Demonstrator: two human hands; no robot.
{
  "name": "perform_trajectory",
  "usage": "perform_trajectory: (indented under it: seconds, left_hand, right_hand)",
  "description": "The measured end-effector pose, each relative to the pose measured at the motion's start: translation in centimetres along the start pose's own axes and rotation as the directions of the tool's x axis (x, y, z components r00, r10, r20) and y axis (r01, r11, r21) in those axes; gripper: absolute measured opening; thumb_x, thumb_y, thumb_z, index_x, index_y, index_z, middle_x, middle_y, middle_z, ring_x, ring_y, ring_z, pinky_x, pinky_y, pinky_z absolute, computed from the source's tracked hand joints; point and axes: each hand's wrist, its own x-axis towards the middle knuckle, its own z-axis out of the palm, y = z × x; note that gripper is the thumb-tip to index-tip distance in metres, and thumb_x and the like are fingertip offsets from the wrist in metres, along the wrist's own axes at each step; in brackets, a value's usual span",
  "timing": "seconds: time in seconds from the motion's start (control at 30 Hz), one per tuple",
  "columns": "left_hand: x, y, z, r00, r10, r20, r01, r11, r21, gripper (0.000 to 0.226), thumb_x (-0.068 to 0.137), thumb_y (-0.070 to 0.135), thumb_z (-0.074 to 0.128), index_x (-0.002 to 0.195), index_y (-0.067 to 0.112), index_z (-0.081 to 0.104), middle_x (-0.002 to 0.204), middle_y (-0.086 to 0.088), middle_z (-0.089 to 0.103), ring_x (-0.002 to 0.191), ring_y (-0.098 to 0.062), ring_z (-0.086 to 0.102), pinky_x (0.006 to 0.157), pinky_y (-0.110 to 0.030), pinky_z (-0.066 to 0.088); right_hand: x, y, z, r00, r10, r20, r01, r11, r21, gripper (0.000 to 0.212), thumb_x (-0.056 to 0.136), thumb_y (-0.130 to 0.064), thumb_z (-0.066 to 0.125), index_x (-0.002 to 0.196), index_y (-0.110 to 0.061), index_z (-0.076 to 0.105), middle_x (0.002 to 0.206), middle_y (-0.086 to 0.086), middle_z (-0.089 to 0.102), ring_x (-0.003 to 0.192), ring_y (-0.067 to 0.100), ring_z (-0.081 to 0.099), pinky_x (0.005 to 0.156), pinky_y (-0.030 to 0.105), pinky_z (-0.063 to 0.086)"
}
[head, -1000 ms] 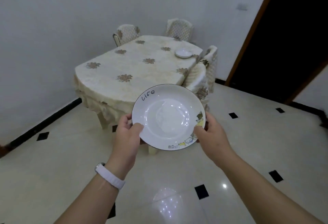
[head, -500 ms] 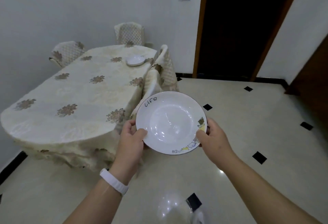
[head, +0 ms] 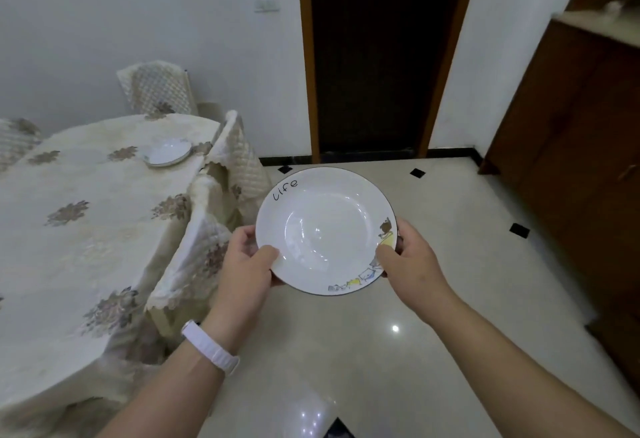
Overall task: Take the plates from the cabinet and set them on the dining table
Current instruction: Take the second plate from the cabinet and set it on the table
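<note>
I hold a white plate (head: 325,229) with the word "Life" and small drawings on its rim, level above the floor. My left hand (head: 246,267) grips its left edge and my right hand (head: 412,264) grips its right edge, thumbs on top. The dining table (head: 69,247), under a cream flowered cloth, lies to my left. A second white plate (head: 168,155) rests near the table's far right edge. The brown wooden cabinet (head: 581,160) stands along the right wall, doors shut.
Two cloth-covered chairs (head: 207,229) are tucked against the table's near right side, close to my left hand. Another chair (head: 156,91) stands behind the table. A dark doorway (head: 377,56) is straight ahead. Glossy tiled floor (head: 450,229) stretches between table and cabinet.
The view has swung to the right: the table has slid to the left, and the doorway and cabinet have come into sight. Both hands keep the same grip on the plate.
</note>
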Motion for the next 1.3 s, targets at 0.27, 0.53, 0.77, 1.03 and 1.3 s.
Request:
perform_trajectory:
  seconds: [0.27, 0.53, 0.77, 1.03, 1.3]
  left_hand:
    - [8.0, -0.4, 1.8, 0.999, 0.019, 0.043, -0.021, 0.999, 0.041, 0.025, 0.085, 0.0, 0.052, 0.099, 0.021, 0.055, 0.08, -0.003, 0.066, 0.058, -0.018, 0.067, 0.047, -0.032, 0.054]
    - [19.9, -2.4, 2.0, 0.998, -0.004, 0.062, 0.002, 1.0, 0.03, 0.026, 0.084, 0.002, 0.052, 0.097, 0.025, 0.056, 0.072, 0.001, 0.067, 0.056, -0.01, 0.065, 0.043, -0.026, 0.051]
    - [33.0, -1.3, -0.8, 0.999, -0.027, 0.047, 0.026, 0.999, 0.025, 0.024, 0.079, 0.01, 0.053, 0.098, 0.023, 0.055, 0.071, 0.014, 0.072, 0.062, -0.009, 0.067, 0.049, -0.029, 0.055]
    - [44.1, 2.3, -4.3, 1.0, 0.012, 0.009, -0.012, 0.998, 0.06, 0.026, 0.072, 0.019, 0.054, 0.093, 0.032, 0.057, 0.086, -0.016, 0.07, 0.072, -0.031, 0.066, 0.064, -0.048, 0.054]
    - [49.7, 1.9, -4.2, 1.0, -0.003, -0.024, 0.002, 1.0, -0.016, 0.024, 0.075, 0.011, 0.052, 0.094, 0.025, 0.054, 0.073, -0.013, 0.064, 0.059, -0.025, 0.056, 0.051, -0.032, 0.043]
  right_hand:
    - [6.2, 1.0, 0.7, 0.998, 0.044, -0.046, -0.045, 0.998, -0.038, 0.033, 0.075, -0.021, 0.05, 0.095, -0.044, 0.062, 0.086, -0.014, 0.07, 0.071, 0.003, 0.061, 0.067, 0.03, 0.054]
    - [16.9, 2.6, 4.8, 0.992, 0.1, -0.076, -0.106, 0.992, -0.075, 0.025, 0.075, -0.02, 0.049, 0.089, -0.036, 0.061, 0.08, -0.004, 0.067, 0.065, 0.009, 0.057, 0.066, 0.034, 0.053]
    - [29.2, 0.6, 11.7, 0.991, 0.119, -0.062, -0.125, 0.986, -0.109, 0.029, 0.08, -0.017, 0.05, 0.093, -0.039, 0.062, 0.086, -0.002, 0.07, 0.069, 0.01, 0.059, 0.066, 0.035, 0.054]
    - [38.8, -2.8, 18.2, 0.997, 0.054, -0.046, -0.058, 0.994, -0.09, 0.027, 0.082, -0.01, 0.05, 0.092, -0.031, 0.061, 0.09, 0.009, 0.067, 0.067, 0.012, 0.056, 0.058, 0.029, 0.05]
    - [45.2, -3.5, 20.1, 1.0, 0.027, 0.009, -0.026, 0.991, -0.128, 0.044, 0.083, -0.01, 0.05, 0.094, -0.051, 0.06, 0.088, -0.01, 0.072, 0.08, 0.015, 0.067, 0.065, 0.032, 0.057]
